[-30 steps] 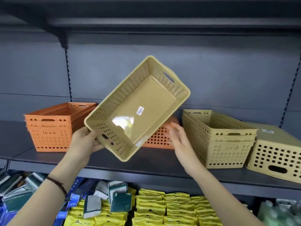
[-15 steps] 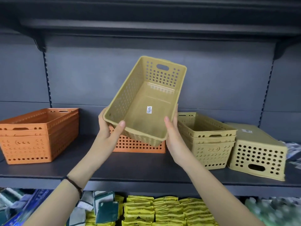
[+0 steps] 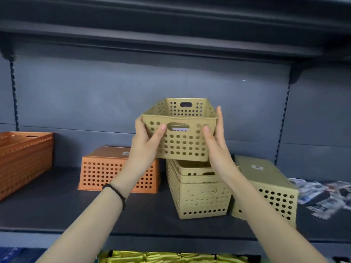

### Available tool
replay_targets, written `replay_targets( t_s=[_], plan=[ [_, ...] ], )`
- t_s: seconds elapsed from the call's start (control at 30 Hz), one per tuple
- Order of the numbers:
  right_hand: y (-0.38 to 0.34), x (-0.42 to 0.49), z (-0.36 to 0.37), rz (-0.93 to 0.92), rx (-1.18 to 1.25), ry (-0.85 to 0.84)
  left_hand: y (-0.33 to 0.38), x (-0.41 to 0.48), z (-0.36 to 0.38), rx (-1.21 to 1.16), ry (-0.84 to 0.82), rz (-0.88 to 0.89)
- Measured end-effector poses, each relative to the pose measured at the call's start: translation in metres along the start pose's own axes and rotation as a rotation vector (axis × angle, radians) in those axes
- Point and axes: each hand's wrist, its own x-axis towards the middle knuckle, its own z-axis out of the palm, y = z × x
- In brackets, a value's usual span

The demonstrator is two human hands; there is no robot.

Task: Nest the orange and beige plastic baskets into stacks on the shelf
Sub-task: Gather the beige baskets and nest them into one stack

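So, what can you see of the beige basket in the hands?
The basket looks like beige plastic, rectangular, with round holes in its walls and a handle slot in each end. It is held upright, open side up, over the beige stack. The left hand and right hand grip its near corners, thumbs in front.

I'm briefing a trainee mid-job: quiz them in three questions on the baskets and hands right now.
1. True or false: the beige perforated plastic basket held by the left hand and right hand is upside down.
2. What stands directly below it? A: orange basket stack; B: nested beige basket stack; C: yellow packets.
3. Fill in: the lone orange perforated basket on the dark shelf lies ____ down.
Key: 1 false; 2 B; 3 upside.
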Motion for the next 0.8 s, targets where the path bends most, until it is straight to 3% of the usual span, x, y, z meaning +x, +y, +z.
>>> replay_targets(
  t_s=[0.17,0.3,0.6,0.8],
  plan=[
    [0.009,0.011,-0.048,0.001,-0.029,0.054,-0.011,0.0,0.04,-0.029,-0.11,-0.001],
    [0.024,0.023,-0.082,0.101,-0.014,0.036,-0.016,-0.006,0.061,0.096,-0.201,0.043],
    [0.046,0.017,-0.101,0.2,-0.087,-0.027,-0.027,-0.033,0.068,0.22,-0.062,-0.042],
    [0.059,0.003,-0.101,0.254,-0.222,-0.052,-0.027,-0.039,0.055,0.296,-0.129,-0.109]
  ],
)
